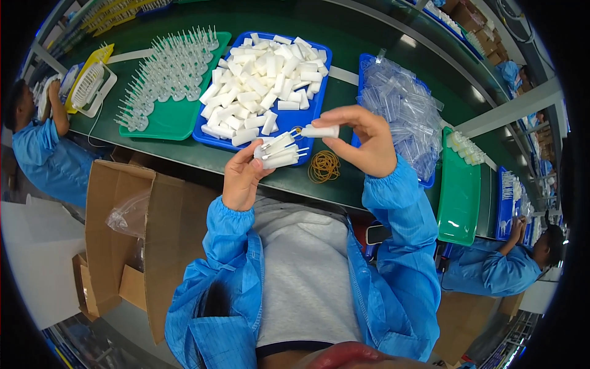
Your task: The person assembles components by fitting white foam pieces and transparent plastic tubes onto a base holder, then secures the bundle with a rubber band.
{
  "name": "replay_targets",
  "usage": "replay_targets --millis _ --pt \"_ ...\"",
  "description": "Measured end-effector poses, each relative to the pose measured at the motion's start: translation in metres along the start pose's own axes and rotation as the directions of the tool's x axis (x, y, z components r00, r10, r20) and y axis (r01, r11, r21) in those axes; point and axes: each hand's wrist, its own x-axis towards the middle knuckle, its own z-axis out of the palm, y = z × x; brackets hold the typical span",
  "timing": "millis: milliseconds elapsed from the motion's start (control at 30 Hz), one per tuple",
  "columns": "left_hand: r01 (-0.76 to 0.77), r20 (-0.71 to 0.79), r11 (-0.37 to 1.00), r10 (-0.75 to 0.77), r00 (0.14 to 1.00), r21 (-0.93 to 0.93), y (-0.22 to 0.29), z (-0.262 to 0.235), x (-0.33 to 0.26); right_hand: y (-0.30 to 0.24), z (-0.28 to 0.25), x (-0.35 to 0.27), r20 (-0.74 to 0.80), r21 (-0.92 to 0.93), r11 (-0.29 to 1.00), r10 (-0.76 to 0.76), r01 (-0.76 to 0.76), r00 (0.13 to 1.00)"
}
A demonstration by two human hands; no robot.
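My left hand (239,184) is closed on a small pronged holder (259,152) with a rounded white base. White cylindrical sleeves (281,152) sit on its prongs, some thin tips poking out at their ends. Between the thumb and fingers of my right hand (369,140) is a single white cylinder (322,131). Its left end lies close to the holder, by a thin yellowish loop (297,131); whether they touch, I cannot tell. Just behind the hands, a blue tray (314,109) carries a heap of similar white cylinders (261,77). Tan rubber bands (324,167) lie below my right fingers.
At left, a green tray (161,117) bears rows of pronged holders (178,74). Clear plastic tubes (399,104) fill another blue tray at right, beside a green tray (458,203). An open carton (175,215) stands lower left. Co-workers in blue sit at both sides.
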Motion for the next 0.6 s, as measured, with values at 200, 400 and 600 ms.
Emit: replay_targets --millis 200,400,600 --pt "0.023 0.020 1.000 -0.023 1.000 -0.012 -0.002 0.003 0.000 -0.001 -0.005 -0.009 0.165 -0.071 0.995 -0.062 0.074 0.984" --pt "0.022 0.048 1.000 -0.021 0.999 -0.014 -0.002 0.006 -0.002 0.002 -0.012 -0.010 0.252 -0.049 0.991 -0.108 0.124 0.962" --pt "0.048 0.133 0.998 -0.051 0.990 0.029 -0.005 0.009 -0.003 0.001 -0.001 -0.012 0.326 -0.059 0.992 -0.086 0.111 0.941"
